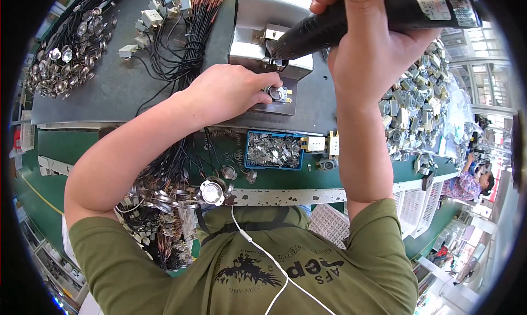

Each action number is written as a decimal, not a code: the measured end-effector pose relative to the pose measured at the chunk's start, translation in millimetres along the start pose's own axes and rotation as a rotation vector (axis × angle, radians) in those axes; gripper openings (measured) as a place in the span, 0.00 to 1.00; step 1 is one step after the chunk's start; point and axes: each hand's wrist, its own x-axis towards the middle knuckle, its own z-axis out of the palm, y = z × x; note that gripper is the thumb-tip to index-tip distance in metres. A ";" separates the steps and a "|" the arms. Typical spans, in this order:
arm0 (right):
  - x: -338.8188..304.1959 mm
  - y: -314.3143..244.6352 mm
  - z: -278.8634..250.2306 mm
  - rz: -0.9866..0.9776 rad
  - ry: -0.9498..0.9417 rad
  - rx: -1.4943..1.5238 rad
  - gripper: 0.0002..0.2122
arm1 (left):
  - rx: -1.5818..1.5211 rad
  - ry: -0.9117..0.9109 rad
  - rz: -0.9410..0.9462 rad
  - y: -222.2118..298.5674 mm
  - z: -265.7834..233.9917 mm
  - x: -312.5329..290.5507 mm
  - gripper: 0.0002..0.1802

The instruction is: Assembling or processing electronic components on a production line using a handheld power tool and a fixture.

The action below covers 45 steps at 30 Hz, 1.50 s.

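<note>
Pinching a silvery part (278, 94) — left hand (230, 93); clasping a black tool (314, 36) — right hand (366, 49).

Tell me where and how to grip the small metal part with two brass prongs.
Probably by its round silver body, pinched between thumb and finger from the left, where the left hand holds it. The two brass prongs stick out to the right, so coming from that side would likely catch them first.
</note>
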 end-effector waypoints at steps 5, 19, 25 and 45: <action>-11.7 -10.0 25.9 0.097 0.169 -0.833 0.18 | 0.007 0.018 0.015 -0.1 -1.4 -3.0 0.18; -10.7 -14.2 10.8 0.113 -0.015 0.024 0.13 | -0.045 0.214 0.134 -9.3 18.8 -6.4 0.17; -23.1 -56.0 13.7 0.283 0.099 -0.956 0.07 | -0.037 0.158 0.047 -8.3 10.4 -10.8 0.18; -35.7 -51.4 0.4 0.323 -0.040 -0.794 0.10 | 0.034 0.119 0.039 -3.0 8.4 -6.5 0.17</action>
